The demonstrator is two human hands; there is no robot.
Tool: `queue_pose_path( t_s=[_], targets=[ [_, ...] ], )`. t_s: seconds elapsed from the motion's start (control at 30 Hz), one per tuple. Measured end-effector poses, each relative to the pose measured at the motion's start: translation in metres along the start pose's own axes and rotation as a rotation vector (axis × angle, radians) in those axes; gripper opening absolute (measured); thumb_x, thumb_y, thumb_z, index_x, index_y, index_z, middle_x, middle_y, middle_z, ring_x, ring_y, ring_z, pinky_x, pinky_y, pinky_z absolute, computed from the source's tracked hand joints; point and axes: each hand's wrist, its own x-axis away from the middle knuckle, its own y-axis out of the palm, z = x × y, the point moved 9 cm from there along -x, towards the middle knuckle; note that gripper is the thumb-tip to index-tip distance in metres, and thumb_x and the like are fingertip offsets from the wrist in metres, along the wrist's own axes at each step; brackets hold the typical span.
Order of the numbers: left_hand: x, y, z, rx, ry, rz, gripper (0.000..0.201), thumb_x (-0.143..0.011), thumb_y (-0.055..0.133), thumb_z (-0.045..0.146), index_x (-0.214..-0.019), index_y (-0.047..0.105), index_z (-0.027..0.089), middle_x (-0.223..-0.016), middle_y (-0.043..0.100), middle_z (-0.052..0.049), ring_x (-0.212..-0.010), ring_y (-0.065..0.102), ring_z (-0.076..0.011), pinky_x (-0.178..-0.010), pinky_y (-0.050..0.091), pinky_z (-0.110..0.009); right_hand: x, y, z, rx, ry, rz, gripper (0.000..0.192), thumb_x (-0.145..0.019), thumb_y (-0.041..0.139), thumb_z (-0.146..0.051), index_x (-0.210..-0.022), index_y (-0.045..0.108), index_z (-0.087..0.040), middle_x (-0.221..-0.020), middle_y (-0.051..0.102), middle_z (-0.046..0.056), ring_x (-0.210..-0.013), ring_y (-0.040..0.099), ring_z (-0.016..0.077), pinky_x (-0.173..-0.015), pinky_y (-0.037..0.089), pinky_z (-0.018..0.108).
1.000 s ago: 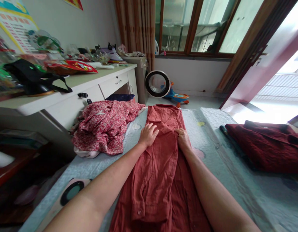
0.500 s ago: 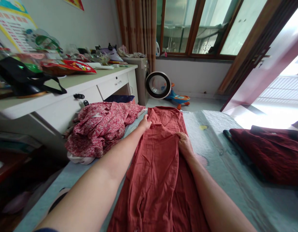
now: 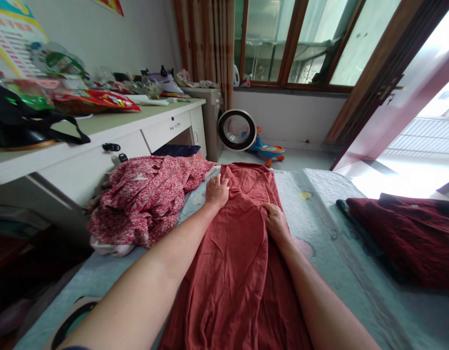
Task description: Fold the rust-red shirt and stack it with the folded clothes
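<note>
We see the red shirt (image 3: pixel 235 253) centred on the blue sheet (image 3: pixel 315 228), lower end cut off. Left hand (image 3: pixel 217 193) loosely spread on its left edge; right hand (image 3: pixel 277 223) curled at the opposite side, fingertips partly hidden, grip: we can't tell. Sheet stretches right to 1 dark-red stack (image 3: pixel 406 238); 1 floral heap (image 3: pixel 144 199) left.

Rust-red garment (image 3: pixel 235 248), creased, flat on blue bedding (image 3: pixel 319 228).

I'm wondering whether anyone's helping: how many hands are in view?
2: the left hand at the red garment's left edge, the right hand on its right side. No others show.
</note>
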Motion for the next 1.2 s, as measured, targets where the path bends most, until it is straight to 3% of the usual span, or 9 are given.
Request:
queue_pose_path(
  t_s=[0.2, 0.43, 0.57, 0.7, 0.83, 0.93, 1.0, 1.1, 1.2],
  targets=[
    [-0.002, 0.008, 0.021, 0.008, 0.246, -0.086, 0.031, -0.092, 0.044, 0.024, -0.119, 0.059, 0.021, -0.120, 0.060, -0.011, -0.120, 0.048, -0.0255, -0.106, 0.034, -0.042, 0.000, 0.003, 0.001, 0.047, -0.003, -0.026, 0.025, -0.084, 0.043, -0.020, -0.076, 0.067, -0.021, -0.081, 0.069, 0.006, -0.080, 0.058, 0.0205, -0.073, 0.040, 0.028],
    [-0.005, 0.036, 0.017, 0.043, 0.241, -0.228, 0.051, -0.094, 0.042, 0.047, -0.139, 0.047, 0.022, -0.150, 0.041, -0.010, -0.139, 0.034, -0.0291, -0.114, 0.026, -0.047, 0.001, -0.001, -0.001, 0.047, -0.012, -0.002, 0.023, -0.080, 0.043, -0.016, -0.078, 0.065, -0.021, -0.082, 0.067, 0.006, -0.082, 0.057, 0.0207, -0.077, 0.041, 0.029],
    [-0.007, 0.051, 0.010, 0.042, 0.207, -0.320, 0.057, -0.093, 0.041, 0.053, -0.144, 0.043, 0.026, -0.155, 0.034, -0.009, -0.143, 0.028, -0.0339, -0.113, 0.027, -0.051, 0.003, -0.001, 0.001, 0.039, 0.005, 0.006, 0.024, -0.076, 0.045, -0.014, -0.080, 0.067, -0.021, -0.084, 0.068, 0.007, -0.084, 0.057, 0.0211, -0.078, 0.041, 0.030],
    [-0.007, 0.051, 0.010, 0.034, 0.207, -0.313, 0.059, -0.092, 0.042, 0.054, -0.144, 0.042, 0.027, -0.156, 0.033, -0.009, -0.142, 0.029, -0.0349, -0.113, 0.026, -0.052, 0.002, 0.002, 0.009, -0.027, 0.031, -0.008, 0.022, -0.073, 0.046, -0.016, -0.078, 0.067, -0.021, -0.080, 0.066, 0.006, -0.080, 0.058, 0.0211, -0.074, 0.043, 0.030],
    [-0.006, 0.049, 0.010, 0.012, 0.214, -0.304, 0.057, -0.093, 0.041, 0.052, -0.144, 0.042, 0.027, -0.155, 0.034, -0.008, -0.142, 0.030, -0.0332, -0.113, 0.027, -0.049, 0.004, -0.023, 0.023, -0.222, 0.184, 0.185, 0.029, -0.070, 0.042, -0.016, -0.085, 0.066, -0.020, -0.085, 0.068, 0.006, -0.080, 0.060, 0.0202, -0.076, 0.047, 0.031],
    [-0.007, 0.047, 0.011, 0.001, 0.217, -0.303, 0.058, -0.093, 0.040, 0.054, -0.144, 0.043, 0.026, -0.156, 0.033, -0.007, -0.142, 0.029, -0.0328, -0.114, 0.027, -0.047, 0.006, -0.047, -0.003, -0.222, 0.113, 0.333, 0.035, -0.077, 0.039, -0.016, -0.100, 0.066, -0.020, -0.104, 0.068, 0.007, -0.100, 0.061, 0.0211, -0.090, 0.046, 0.034],
    [-0.006, 0.045, 0.011, 0.000, 0.218, -0.305, 0.059, -0.093, 0.039, 0.054, -0.143, 0.044, 0.024, -0.156, 0.032, -0.008, -0.143, 0.028, -0.0335, -0.114, 0.027, -0.047, 0.005, -0.044, -0.040, -0.158, -0.038, 0.251, 0.037, -0.086, 0.040, -0.021, -0.115, 0.063, -0.021, -0.121, 0.064, 0.008, -0.115, 0.057, 0.0216, -0.100, 0.043, 0.036],
    [-0.005, 0.044, 0.012, -0.020, 0.227, -0.301, 0.059, -0.094, 0.036, 0.054, -0.144, 0.043, 0.024, -0.156, 0.032, -0.008, -0.144, 0.026, -0.0317, -0.115, 0.025, -0.047, 0.009, -0.013, -0.089, 0.047, -0.242, -0.004, 0.048, -0.090, 0.045, -0.027, -0.138, 0.049, -0.020, -0.147, 0.046, 0.008, -0.140, 0.033, 0.0224, -0.116, 0.025, 0.042],
    [-0.004, 0.043, 0.013, -0.044, 0.235, -0.295, 0.060, -0.095, 0.031, 0.056, -0.144, 0.042, 0.025, -0.157, 0.031, -0.008, -0.144, 0.025, -0.0313, -0.115, 0.025, -0.048, 0.020, 0.023, -0.094, 0.252, -0.236, -0.257, 0.061, -0.092, 0.047, -0.037, -0.148, 0.037, -0.016, -0.158, 0.025, 0.008, -0.147, 0.017, 0.0234, -0.119, 0.015, 0.044]
  ],
)
